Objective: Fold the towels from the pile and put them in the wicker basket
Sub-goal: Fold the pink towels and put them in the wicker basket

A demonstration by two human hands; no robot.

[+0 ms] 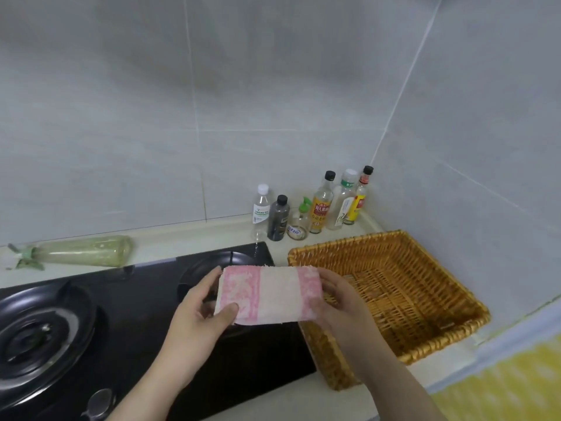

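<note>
A folded pink and cream towel is held in the air above the right burner of the stove. My left hand grips its left end, thumb on top. My right hand grips its right end, fingers under the fold. The wicker basket stands on the counter just right of the towel; its woven floor shows bare. My right wrist passes over the basket's near left rim. No pile of towels is in view.
A black glass gas stove with two burners and a knob fills the left. Several bottles stand in the back corner. A green plastic bag lies behind the stove. Tiled walls close the back and right.
</note>
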